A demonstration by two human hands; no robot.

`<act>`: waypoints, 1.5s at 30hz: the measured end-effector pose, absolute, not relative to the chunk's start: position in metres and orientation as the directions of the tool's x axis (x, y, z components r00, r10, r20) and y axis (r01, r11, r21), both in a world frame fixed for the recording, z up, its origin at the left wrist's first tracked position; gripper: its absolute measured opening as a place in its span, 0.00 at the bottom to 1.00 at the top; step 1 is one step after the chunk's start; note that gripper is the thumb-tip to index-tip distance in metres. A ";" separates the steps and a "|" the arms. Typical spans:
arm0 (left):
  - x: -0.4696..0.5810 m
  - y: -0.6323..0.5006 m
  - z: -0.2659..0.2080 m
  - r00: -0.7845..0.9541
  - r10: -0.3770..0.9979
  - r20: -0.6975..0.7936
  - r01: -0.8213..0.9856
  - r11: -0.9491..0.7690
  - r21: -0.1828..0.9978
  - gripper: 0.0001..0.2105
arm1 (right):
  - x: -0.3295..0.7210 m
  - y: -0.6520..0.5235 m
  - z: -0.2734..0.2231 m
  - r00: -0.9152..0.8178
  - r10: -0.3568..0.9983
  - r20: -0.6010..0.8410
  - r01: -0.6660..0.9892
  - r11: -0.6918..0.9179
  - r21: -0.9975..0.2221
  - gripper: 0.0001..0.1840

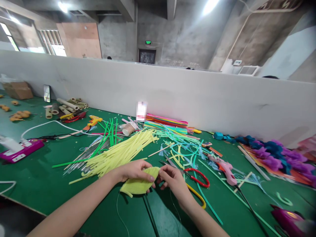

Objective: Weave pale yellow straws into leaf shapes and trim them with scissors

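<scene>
A yellow leaf shape (138, 185), built from fuzzy pipe cleaners laid side by side, is held over the front of the table. My left hand (134, 171) grips it from the left, thumb on top and fingers underneath. At its right tip, my right hand (174, 181) has thumb and forefinger pinched together on the edge. Thin wire or thread hangs below both hands. Just beyond my right hand lie red-handled scissors (197, 176) and a yellow-handled tool (197, 196). A heap of loose yellow pipe cleaners (123, 149) spreads behind my left hand.
Pink glue gun (228, 172) and its cable lie right; a yellow glue gun (94, 121) lies back left. Green pipe cleaners (113, 133), bamboo tubes (69, 105), a magenta power strip (22, 149) and purple-blue fuzzy pieces (274, 153) surround the work. A white partition (172, 89) stands behind.
</scene>
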State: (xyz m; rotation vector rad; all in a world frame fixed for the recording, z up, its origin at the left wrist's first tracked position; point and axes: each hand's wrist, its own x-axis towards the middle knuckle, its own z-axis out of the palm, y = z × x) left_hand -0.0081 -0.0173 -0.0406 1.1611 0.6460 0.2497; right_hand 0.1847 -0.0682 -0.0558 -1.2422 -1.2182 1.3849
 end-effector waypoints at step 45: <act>-0.015 -0.010 -0.043 0.826 0.400 -0.397 0.238 0.390 0.890 0.19 | 0.184 -0.072 -0.050 -0.050 0.999 0.004 -0.004 0.004 -1.000 0.22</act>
